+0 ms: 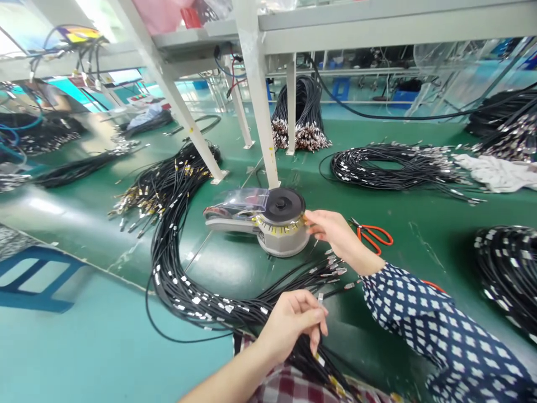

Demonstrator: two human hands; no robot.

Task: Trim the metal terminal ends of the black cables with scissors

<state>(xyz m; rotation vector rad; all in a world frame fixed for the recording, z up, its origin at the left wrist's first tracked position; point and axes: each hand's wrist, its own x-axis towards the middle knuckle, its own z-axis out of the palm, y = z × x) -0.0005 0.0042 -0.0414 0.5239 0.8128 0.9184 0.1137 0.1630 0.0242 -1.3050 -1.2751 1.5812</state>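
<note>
My left hand is closed in a pinch around a thin black cable, whose white-tagged end sticks up past the fingertips. Below it, the bundle of black cables with white tags curves across the table front and over the lap. My right hand reaches to the rim of a round grey tape dispenser with a black top disc. Short yellow tape pieces line that rim, and the right thumb and fingertips close on one at its right side.
Orange-handled cutters lie right of the dispenser. Coiled cables and a white cloth lie behind on the green table; another coil sits at right. White shelf posts rise behind the dispenser. A blue stool stands at left.
</note>
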